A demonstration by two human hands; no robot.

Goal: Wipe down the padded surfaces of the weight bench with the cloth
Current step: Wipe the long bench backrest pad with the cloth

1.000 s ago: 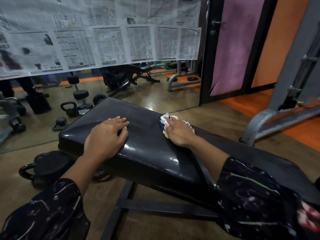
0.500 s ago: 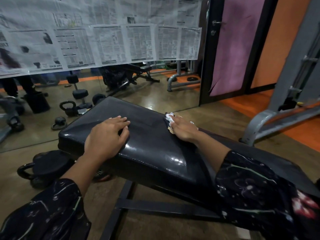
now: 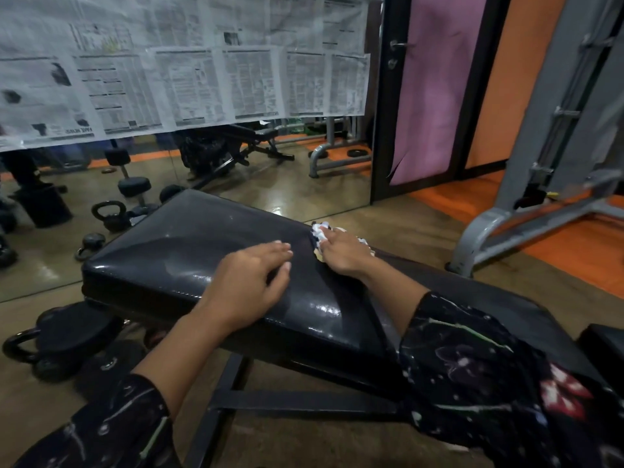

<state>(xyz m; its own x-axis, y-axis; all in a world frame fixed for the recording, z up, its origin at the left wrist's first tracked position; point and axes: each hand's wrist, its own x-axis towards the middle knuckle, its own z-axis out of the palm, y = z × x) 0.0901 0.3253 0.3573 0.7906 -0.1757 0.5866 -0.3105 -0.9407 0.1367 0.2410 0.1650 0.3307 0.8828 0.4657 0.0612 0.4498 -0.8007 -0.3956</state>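
The black padded bench [image 3: 189,251] runs from the lower right toward the mirror, its shiny pad slightly wet-looking. My left hand [image 3: 248,285] lies palm down on the pad's near side, fingers a little curled, holding nothing. My right hand [image 3: 342,253] presses a crumpled white cloth [image 3: 319,231] against the pad's far right edge; most of the cloth is hidden under the hand. Both sleeves are dark with a floral print.
A mirror wall with newspaper sheets [image 3: 182,72] stands just beyond the bench. A black kettlebell [image 3: 60,336] sits on the floor at the left. A grey machine frame [image 3: 526,224] stands on orange flooring at right, beside a dark door [image 3: 435,89].
My right hand has slid the cloth outward to the pad's far right edge. My left hand has shifted right along the pad, closer to the right hand. The view has turned slightly left.
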